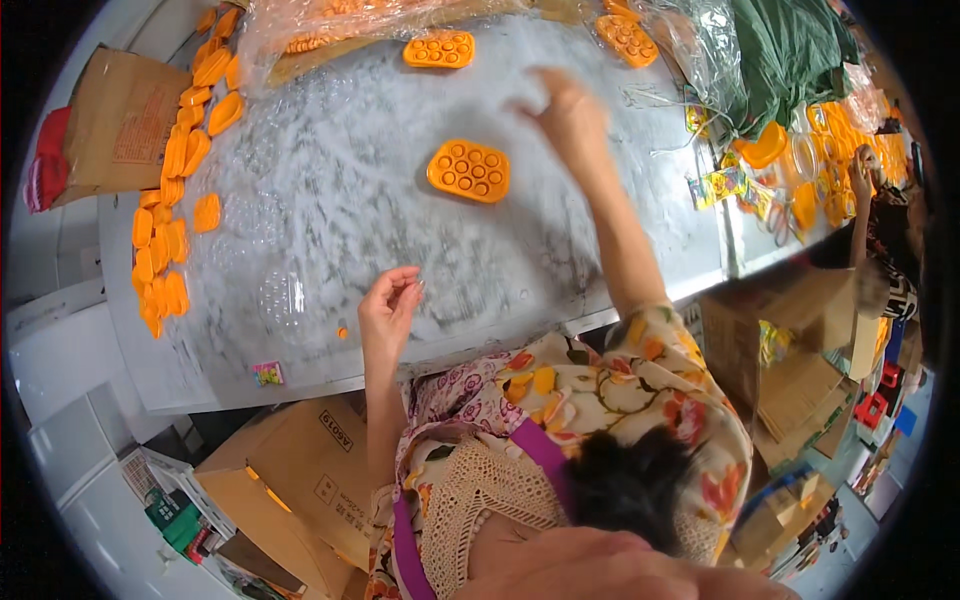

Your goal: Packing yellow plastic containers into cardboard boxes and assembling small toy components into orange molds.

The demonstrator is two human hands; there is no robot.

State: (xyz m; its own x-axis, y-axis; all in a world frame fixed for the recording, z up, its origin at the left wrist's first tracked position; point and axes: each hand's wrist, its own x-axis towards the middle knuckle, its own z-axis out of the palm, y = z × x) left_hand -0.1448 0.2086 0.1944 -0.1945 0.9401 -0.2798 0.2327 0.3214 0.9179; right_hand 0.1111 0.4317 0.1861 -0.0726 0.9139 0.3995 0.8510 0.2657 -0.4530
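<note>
An orange tray with round cups (pixel 468 170) lies flat in the middle of the grey table (pixel 540 275), apart from both of the person's hands. The right hand (pixel 575 118) is above the table just beyond the tray, to its right; its thumb and forefinger stand spread, and no object shows between them. The left hand (pixel 390 303) is on the near side, left of the tray, its fingers loosely curled with the thumb near the forefinger; whether the tips pinch anything cannot be told.

The step in hand looks like a pause between grips on these pieces. Taking hold of the tray would call for a hand coming down to its rim, fingers either side.

A similar tray (pixel 439 49) lies beyond it, another piece (pixel 627 40) at the far right, and many orange parts (pixel 172 155) line the left edge.

Blur hides the right hand's remaining fingers. Clear plastic (pixel 275 35) veils the far pile, whose upper end is cut off, and the co-worker's hand (pixel 862 168) at the right is too small to read.
</note>
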